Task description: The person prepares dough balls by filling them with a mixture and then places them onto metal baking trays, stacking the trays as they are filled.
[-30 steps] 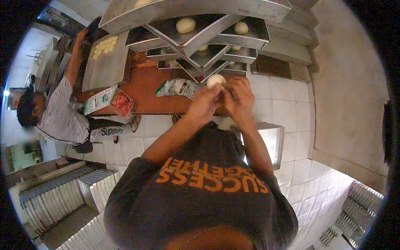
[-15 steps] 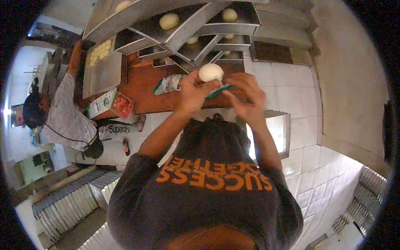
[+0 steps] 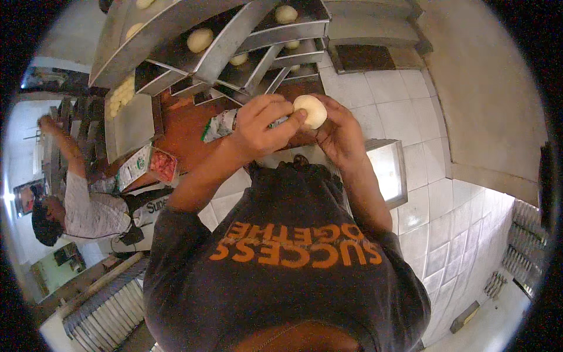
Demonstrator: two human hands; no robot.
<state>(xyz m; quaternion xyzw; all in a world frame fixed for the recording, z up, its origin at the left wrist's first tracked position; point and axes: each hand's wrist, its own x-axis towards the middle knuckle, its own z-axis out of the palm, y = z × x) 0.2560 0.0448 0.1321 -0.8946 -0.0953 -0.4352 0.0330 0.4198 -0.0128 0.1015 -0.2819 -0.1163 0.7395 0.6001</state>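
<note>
Looking down from the head, we find one pale dough ball (image 3: pixel 313 111) held between two bare hands, near the right end of the brown table (image 3: pixel 183 129): the left hand (image 3: pixel 267 124) pinches its left side, thumb pressed on the front, and the right hand (image 3: pixel 342 132) curls around its right side. Beyond, metal trays (image 3: pixel 155 30) stand stacked crosswise, and in them we count seven more balls in sight, two of these in the topmost tray. To the left, one flat tray (image 3: pixel 134 128) holds a cluster of small dough pieces (image 3: pixel 122 95), too tightly packed for us to number. Nearer to us, one box holds red pieces (image 3: pixel 163 164), likewise beyond counting, and one bag (image 3: pixel 220 124) lies partly hidden behind the left hand
</note>
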